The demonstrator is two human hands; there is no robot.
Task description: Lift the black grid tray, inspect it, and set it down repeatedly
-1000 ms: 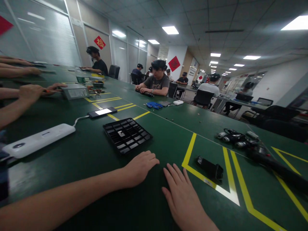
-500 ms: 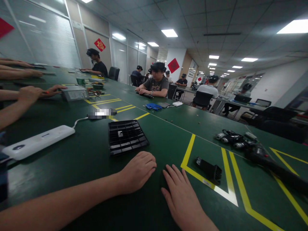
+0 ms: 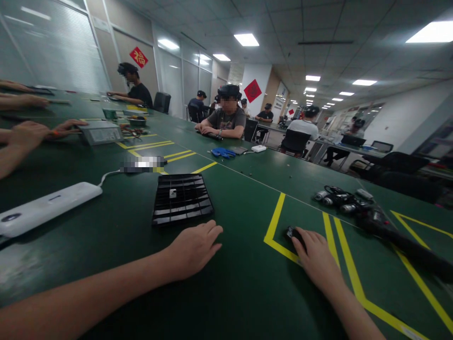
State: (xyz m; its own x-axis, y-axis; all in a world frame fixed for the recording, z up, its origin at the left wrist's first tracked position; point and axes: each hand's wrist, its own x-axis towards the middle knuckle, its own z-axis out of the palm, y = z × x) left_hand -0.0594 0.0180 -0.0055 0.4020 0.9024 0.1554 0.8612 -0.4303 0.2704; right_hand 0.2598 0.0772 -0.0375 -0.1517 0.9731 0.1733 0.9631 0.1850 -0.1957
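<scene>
My right hand [image 3: 318, 259] lies over a small black block-shaped part [image 3: 292, 233] that sits inside a yellow-taped corner on the green table [image 3: 240, 198]. Its fingers curl around the part and hide most of it. My left hand [image 3: 195, 248] rests palm down on the table, fingers loosely stretched, holding nothing. Just beyond my left hand lies a black grid tray [image 3: 182, 198] with a small silver piece in one cell.
A white power bank [image 3: 46, 208] with a cable to a phone [image 3: 141, 164] lies at the left. Black and silver cylindrical parts [image 3: 339, 198] and a long dark tool [image 3: 406, 243] lie at the right. Other people's hands [image 3: 28, 134] work at the left; a person [image 3: 228, 118] sits across, near blue gloves [image 3: 221, 152].
My right hand slid right from beside my left hand onto the small black part and closed over it. The view shifted slightly. My left hand stayed put.
</scene>
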